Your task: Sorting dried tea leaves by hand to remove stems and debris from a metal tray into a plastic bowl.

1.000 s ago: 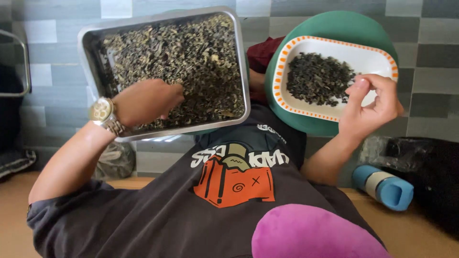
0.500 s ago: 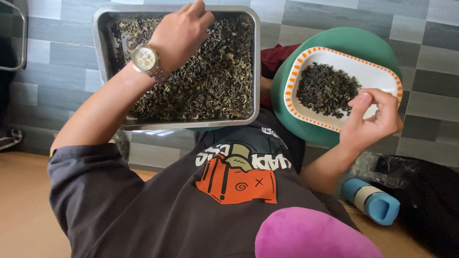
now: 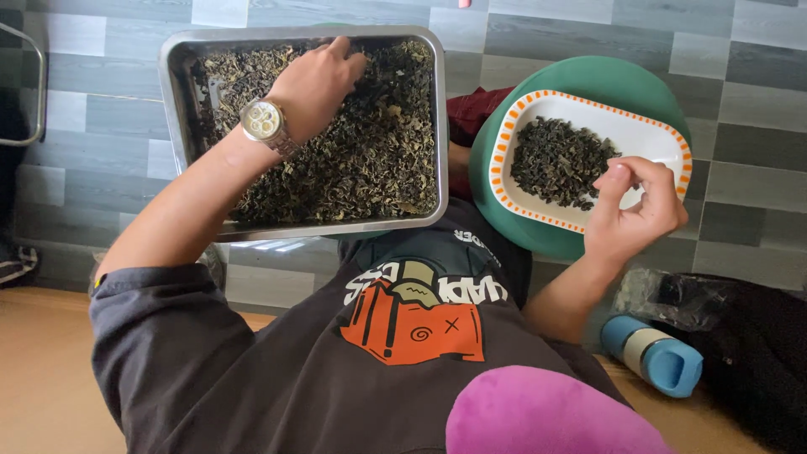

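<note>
Under our left hand (image 3: 315, 84) we see dark olive-brown dried leaves (image 3: 370, 160) with a few paler tan flecks, filling a shiny silver rectangular metal tray (image 3: 172, 84). On that wrist sits a silver-and-gold metal wristwatch (image 3: 262, 122) with a pale dial. By our right hand (image 3: 635, 210), near-black dried leaves (image 3: 555, 160) lie in a white oval dish (image 3: 647, 139) edged with an orange dashed band, on a green round stool (image 3: 622, 76). Below our hands we wear a charcoal-grey shirt (image 3: 252, 378) with an orange and cream print. Beside the right wrist lies a blue cylindrical bottle (image 3: 656, 357) with a beige band. The floor (image 3: 740, 92) is grey tile in mixed shades.
</note>
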